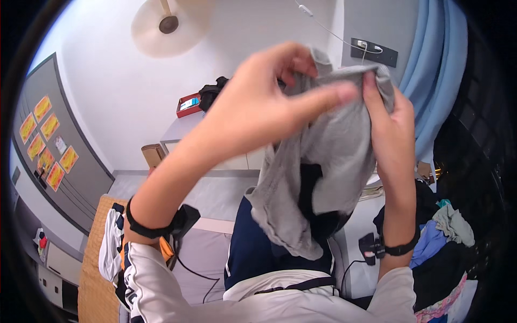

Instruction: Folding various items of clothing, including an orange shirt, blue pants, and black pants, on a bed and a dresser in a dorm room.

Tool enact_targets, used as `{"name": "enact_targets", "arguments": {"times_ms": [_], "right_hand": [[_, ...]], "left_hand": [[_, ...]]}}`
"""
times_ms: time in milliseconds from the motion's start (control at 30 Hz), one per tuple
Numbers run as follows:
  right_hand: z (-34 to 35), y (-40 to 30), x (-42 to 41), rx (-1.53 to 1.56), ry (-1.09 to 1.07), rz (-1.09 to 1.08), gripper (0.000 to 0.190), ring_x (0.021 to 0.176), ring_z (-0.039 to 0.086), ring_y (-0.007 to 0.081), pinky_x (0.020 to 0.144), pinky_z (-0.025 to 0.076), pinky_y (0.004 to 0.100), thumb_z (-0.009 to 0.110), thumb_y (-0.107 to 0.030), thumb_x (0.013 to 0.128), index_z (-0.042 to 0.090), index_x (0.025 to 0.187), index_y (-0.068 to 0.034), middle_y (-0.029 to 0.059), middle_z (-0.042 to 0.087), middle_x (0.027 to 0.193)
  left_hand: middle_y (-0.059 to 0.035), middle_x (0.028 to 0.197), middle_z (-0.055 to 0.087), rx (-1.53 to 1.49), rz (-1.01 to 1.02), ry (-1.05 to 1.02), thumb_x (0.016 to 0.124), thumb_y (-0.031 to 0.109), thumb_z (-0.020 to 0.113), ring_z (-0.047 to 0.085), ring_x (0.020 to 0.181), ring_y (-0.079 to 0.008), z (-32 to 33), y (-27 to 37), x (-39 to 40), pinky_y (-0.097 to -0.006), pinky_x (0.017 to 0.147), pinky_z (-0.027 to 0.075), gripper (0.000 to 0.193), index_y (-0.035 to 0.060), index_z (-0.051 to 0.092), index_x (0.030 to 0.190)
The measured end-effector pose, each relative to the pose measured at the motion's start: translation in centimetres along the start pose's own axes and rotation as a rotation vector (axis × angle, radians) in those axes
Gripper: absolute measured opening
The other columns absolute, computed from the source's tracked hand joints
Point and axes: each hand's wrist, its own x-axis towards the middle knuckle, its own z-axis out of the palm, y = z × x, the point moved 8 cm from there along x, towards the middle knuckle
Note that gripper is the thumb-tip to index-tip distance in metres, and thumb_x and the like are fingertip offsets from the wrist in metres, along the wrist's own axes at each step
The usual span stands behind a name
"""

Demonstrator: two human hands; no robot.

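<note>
A light grey cloth garment (339, 141) with a black patch hangs in front of my body at chest height. My right hand (387, 109) pinches its upper edge, the thumb on the near side and the fingers behind. My left hand (278, 93) is at the garment's upper left, blurred. Its thumb points right across the cloth and its curled fingers reach the top edge. Whether those fingers grip the fabric is not clear. The lower part of the garment dangles loosely over my dark blue trousers (242, 238).
At right lies a heap of clothes (432, 250); at left, a white garment (109, 246) and other clothes lie on a woven mat (95, 258). Ahead, a low cabinet (238, 161) bears a red box (189, 105). A fan (168, 25) spins above. Cables run from both wrist straps.
</note>
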Motion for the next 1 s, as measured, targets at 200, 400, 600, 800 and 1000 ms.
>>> {"name": "enact_targets", "arguments": {"times_ms": [200, 400, 600, 800, 1000], "right_hand": [[-1.9, -2.4, 3.2, -0.237, 0.168, -0.354, 0.032, 0.079, 0.052, 0.0065, 0.076, 0.044, 0.0254, 0.06, -0.03, 0.101, 0.069, 0.107, 0.0, 0.0017, 0.068, 0.083], [-4.3, -4.9, 3.6, -0.384, 0.126, -0.498, 0.038, 0.091, 0.064, 0.0129, 0.089, 0.05, 0.0281, 0.058, -0.039, 0.101, 0.072, 0.113, -0.007, 0.0056, 0.071, 0.098], [-10.6, -4.2, 6.1, -0.575, 0.067, -0.32, 0.042, 0.09, 0.06, 0.0067, 0.086, 0.046, 0.0243, 0.057, -0.044, 0.102, 0.074, 0.114, -0.007, 0.0002, 0.071, 0.098], [-13.8, -5.7, 3.2, -0.644, 0.169, -0.412, 0.053, 0.072, 0.058, 0.0101, 0.069, 0.048, 0.0307, 0.055, -0.047, 0.1, 0.07, 0.093, 0.003, 0.0028, 0.066, 0.075], [-14.3, -1.1, 9.6, -0.788, -0.068, -0.018, 0.058, 0.071, 0.057, 0.0099, 0.063, 0.047, 0.0288, 0.056, -0.057, 0.097, 0.071, 0.095, 0.0, 0.0027, 0.064, 0.078]], "left_hand": [[-0.0165, 0.124, 0.046, 0.351, 0.271, 0.111, 0.07, 0.012, 0.088, 0.052, 0.109, -0.0301, 5.7, -3.8, -6.3, -0.038, 0.098, 0.045, 0.088, 0.0011, 0.034, 0.137], [-0.0087, 0.115, 0.058, -0.595, -0.59, -0.546, 0.097, 0.015, 0.064, 0.059, 0.107, -0.0215, 14.1, -16.2, -15.1, -0.0373, 0.095, 0.05, 0.038, 0.0008, 0.051, 0.13], [-0.0056, 0.114, 0.059, -0.42, -0.794, 0.11, 0.103, 0.029, 0.054, 0.055, 0.103, -0.0156, 1.4, -19.8, -15.8, -0.0339, 0.087, 0.05, 0.04, 0.0061, 0.052, 0.136], [-0.0176, 0.133, 0.061, 0.37, -0.148, 1.018, 0.097, 0.024, 0.064, 0.063, 0.117, -0.0207, -17.1, -2.7, -14.8, -0.0305, 0.106, 0.046, 0.045, 0.0044, 0.059, 0.136], [-0.0218, 0.11, 0.068, 0.518, -0.003, 0.338, 0.104, 0.029, 0.051, 0.073, 0.087, -0.0228, -19.8, -5.8, -5.6, -0.0285, 0.075, 0.062, 0.038, 0.0043, 0.059, 0.132]]}}
